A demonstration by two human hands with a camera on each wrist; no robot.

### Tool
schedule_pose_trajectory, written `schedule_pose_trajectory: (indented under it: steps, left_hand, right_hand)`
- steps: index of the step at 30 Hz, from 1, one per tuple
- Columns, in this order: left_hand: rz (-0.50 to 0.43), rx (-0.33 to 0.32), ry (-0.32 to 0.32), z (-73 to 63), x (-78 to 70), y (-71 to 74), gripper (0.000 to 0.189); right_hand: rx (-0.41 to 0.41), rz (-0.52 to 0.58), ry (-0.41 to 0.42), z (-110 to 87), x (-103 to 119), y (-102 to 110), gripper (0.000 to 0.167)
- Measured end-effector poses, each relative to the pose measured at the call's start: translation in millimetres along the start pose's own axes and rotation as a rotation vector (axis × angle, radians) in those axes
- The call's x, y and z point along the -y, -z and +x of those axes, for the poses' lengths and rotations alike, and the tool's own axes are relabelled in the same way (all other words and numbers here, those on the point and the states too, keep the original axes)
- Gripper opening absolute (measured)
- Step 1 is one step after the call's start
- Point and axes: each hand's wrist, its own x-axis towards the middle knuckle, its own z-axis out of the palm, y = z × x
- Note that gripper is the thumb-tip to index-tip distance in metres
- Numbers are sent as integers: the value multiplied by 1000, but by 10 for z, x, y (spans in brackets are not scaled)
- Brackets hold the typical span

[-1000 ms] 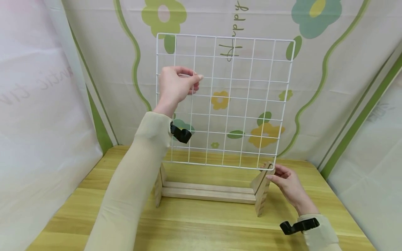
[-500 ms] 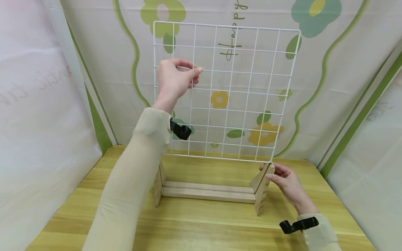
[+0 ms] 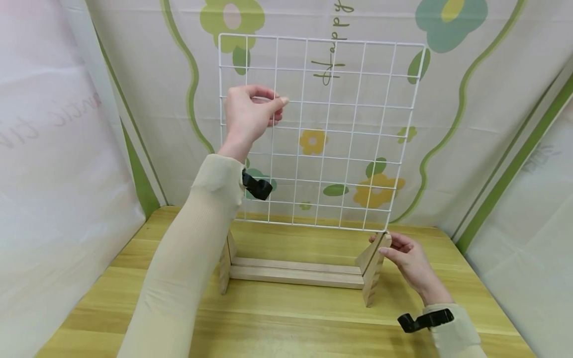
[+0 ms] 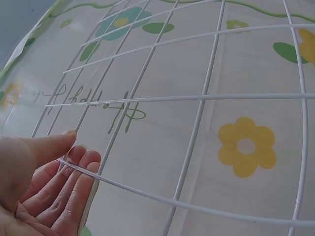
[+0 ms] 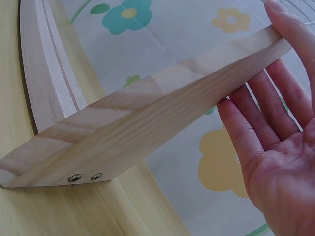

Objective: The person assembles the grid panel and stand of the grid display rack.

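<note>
My left hand (image 3: 250, 112) holds a white wire grid panel (image 3: 329, 103) near its left side, thumb in front and fingers behind the wires. The panel stands upright above a wooden stand (image 3: 295, 277), its lower right corner right at the top of the stand's right side piece (image 3: 375, 271). Around that side piece my right hand (image 3: 414, 268) has its thumb on the front edge and fingers behind. In the right wrist view, two metal screws (image 5: 75, 178) show low on the side piece (image 5: 147, 113). The stand's left end is partly hidden by my left sleeve.
The stand rests on a wood-grain table (image 3: 286, 313). A pale cloth backdrop (image 3: 358, 25) with printed flowers hangs behind it, and cloth walls (image 3: 53, 149) rise at both sides. A black strap mount (image 3: 427, 320) sits on each wrist.
My left hand has risen with the grid panel, lifting its lower corner to the stand's top; in the last half second the panel's top edge dips slightly. The right hand stays on the stand.
</note>
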Motion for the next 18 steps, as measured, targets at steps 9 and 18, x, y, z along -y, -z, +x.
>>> schedule_pose_trajectory:
  steps: [9,18]
  left_hand:
    - [4,5,-20,-28,39,-16,23]
    - [-13,0,-27,-48,58,-8,23]
  right_hand:
    - [2,-12,-6,5,-19,18,32]
    - [3,-19,-2,14,-37,20,34]
